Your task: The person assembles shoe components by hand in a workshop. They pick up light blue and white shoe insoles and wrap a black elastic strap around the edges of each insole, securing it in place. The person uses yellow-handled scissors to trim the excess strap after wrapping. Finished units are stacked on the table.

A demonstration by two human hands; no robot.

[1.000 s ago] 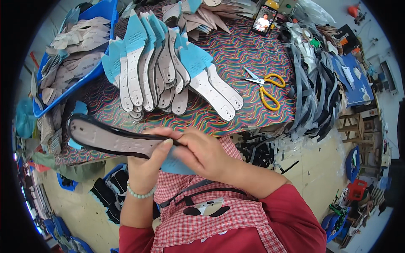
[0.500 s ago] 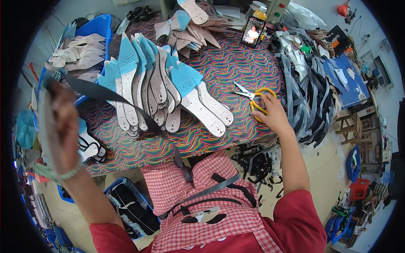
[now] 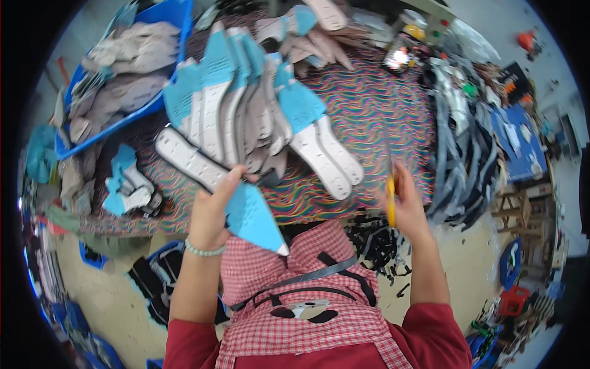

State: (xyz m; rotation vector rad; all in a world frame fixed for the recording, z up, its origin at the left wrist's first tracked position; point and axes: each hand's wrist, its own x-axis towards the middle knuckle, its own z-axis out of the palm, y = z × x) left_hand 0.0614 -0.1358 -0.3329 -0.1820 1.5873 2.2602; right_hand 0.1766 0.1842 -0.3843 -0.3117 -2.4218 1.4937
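Note:
My left hand (image 3: 212, 209) grips a shoe insole (image 3: 184, 157) near its middle, thumb on top. The insole has a white rounded end with small holes, a blue pointed end and a dark strip along one edge. Its pointed end hangs over the table's front edge. In my right hand (image 3: 405, 200) are yellow-handled scissors (image 3: 391, 190), blades pointing away from me; blur hides how far apart the blades are. Several more blue-and-white insoles (image 3: 212, 117) lie fanned in a pile beyond my left hand. A small group of insoles with dark edges (image 3: 132, 184) lies to the left.
A blue crate (image 3: 182, 43) of greyish insoles stands at the far left. Hanging black and grey strips (image 3: 455, 154) line the table's right side. A phone (image 3: 399, 55) leans at the back. Black scraps (image 3: 375, 249) lie on the floor.
My left hand has come from the far left to in front of me with the insole; the long dark strip no longer trails. My right hand has lifted the scissors, turning their blades away from me.

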